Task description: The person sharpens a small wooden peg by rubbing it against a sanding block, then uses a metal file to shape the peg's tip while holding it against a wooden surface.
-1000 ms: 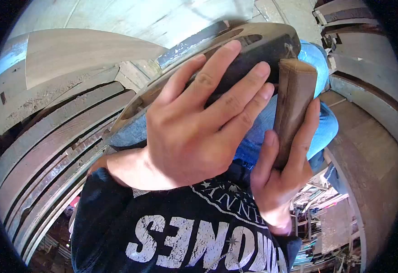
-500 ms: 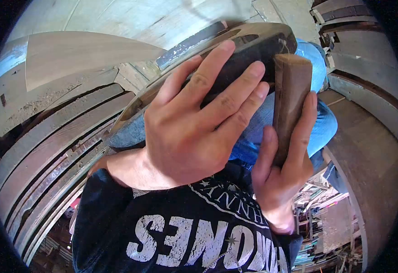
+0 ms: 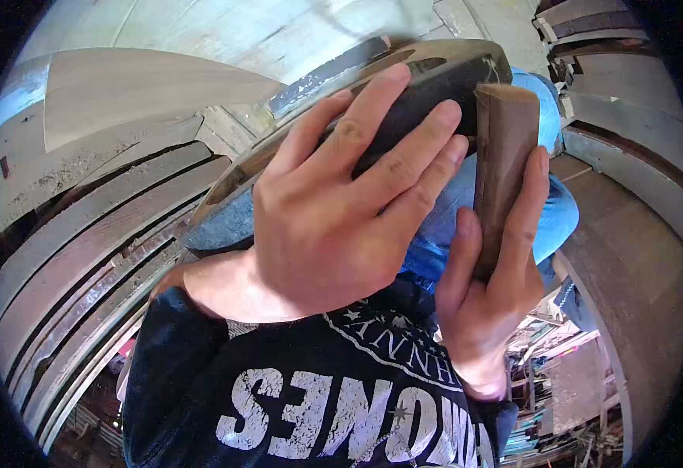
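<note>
Across my lap lies a long wooden piece with a dark face [image 3: 443, 92], a rounded end and cut-outs along its paler upper side. My left hand [image 3: 333, 203] is laid over it, back of the hand up, with four fingers spread and stretched across the dark face. The left thumb is hidden. To the right, my right hand [image 3: 497, 304] grips a brown wooden block [image 3: 507, 156] between the thumb on its left side and the fingers on its right. The block stands up out of the hand, its flat top end beside the rounded end of the dark-faced piece.
Blue jeans [image 3: 556, 195] show under the wooden piece. Long boards [image 3: 92, 234] are stacked on the left, and more boards [image 3: 630, 117] line the right. A thin curved sheet [image 3: 154, 90] lies at the upper left. Scrap wood [image 3: 567, 390] is heaped at the lower right.
The right hand and the block have shifted slightly upward and to the right. The left hand's fingers have moved a little to the right over the dark-faced piece.
</note>
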A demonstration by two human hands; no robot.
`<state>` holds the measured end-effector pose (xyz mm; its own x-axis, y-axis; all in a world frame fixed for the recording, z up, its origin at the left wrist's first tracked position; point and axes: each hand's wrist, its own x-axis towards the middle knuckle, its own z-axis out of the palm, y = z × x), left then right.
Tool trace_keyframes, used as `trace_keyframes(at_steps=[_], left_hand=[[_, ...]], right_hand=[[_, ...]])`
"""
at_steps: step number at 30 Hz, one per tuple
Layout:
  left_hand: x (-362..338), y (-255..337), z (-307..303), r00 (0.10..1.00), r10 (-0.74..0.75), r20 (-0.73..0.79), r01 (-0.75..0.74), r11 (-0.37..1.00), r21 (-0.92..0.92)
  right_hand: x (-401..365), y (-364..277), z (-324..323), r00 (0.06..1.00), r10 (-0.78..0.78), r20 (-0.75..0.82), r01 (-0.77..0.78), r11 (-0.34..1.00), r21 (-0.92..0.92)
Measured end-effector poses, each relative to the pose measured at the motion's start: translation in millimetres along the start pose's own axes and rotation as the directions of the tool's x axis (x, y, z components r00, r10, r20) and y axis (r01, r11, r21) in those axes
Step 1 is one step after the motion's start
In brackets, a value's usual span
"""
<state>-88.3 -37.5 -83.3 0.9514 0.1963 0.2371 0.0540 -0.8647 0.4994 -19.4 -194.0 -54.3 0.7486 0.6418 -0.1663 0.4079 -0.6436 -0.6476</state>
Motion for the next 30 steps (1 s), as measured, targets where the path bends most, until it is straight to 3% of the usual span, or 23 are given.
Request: trace_keyframes(at_steps=[3, 6, 11, 18, 21, 23, 25, 26, 29, 30], left_hand=[[2.0, 3.5, -2.0, 1.0, -0.016, 0.018, 0.016, 1.0, 0.024], [3.0, 3.5, -1.5, 1.0, -0.019, 0.015, 0.019, 1.0, 0.018], [2.1, 3.8, -0.9, 1.0, -0.019, 0.005, 0.019, 0.999, 0.042], [1.9, 3.0, -2.9, 1.0, -0.011, 0.012, 0.011, 1.0, 0.025], [2.2, 3.1, -0.4, 1.0, -0.01, 0.011, 0.01, 1.0, 0.023], [1.9, 1.6, -0.4, 1.0, 0.003, -0.003, -0.003, 1.0, 0.01], [3.4, 1.3, -2.7, 1.0, -0.006, 0.004, 0.006, 1.0, 0.02], [3.0, 1.1, -2.7, 1.0, -0.011, 0.004, 0.011, 1.0, 0.021], [4.0, 1.3, -3.8, 1.0, -0.016, 0.003, 0.016, 1.0, 0.003], [3.6, 1.0, -3.8, 1.0, -0.023, 0.0, 0.023, 1.0, -0.02]], right_hand=[[-4.4, 6.4, 2.5, 0.994, -0.097, -0.053, 0.098, 0.995, 0.01], [3.8, -2.2, 0.1, 1.0, -0.02, 0.0, 0.02, 1.0, -0.011], [-4.0, 4.6, 3.2, 0.997, -0.064, -0.037, 0.065, 0.997, 0.039], [-4.2, 4.0, 4.3, 0.999, -0.01, -0.047, 0.012, 0.999, 0.032], [-0.5, 9.6, 6.1, 0.991, -0.096, -0.094, 0.095, 0.995, -0.005], [6.6, 7.0, 6.7, 0.998, -0.015, -0.069, 0.013, 1.0, -0.018], [12.5, 10.7, 9.2, 0.986, -0.116, -0.115, 0.114, 0.993, -0.024], [8.6, 5.4, 6.2, 0.997, -0.029, -0.073, 0.028, 1.0, -0.014], [1.0, 13.7, 6.3, 0.996, 0.022, -0.089, -0.021, 1.0, 0.009], [3.1, 23.4, 6.9, 0.99, -0.03, -0.141, 0.025, 0.999, -0.035]])
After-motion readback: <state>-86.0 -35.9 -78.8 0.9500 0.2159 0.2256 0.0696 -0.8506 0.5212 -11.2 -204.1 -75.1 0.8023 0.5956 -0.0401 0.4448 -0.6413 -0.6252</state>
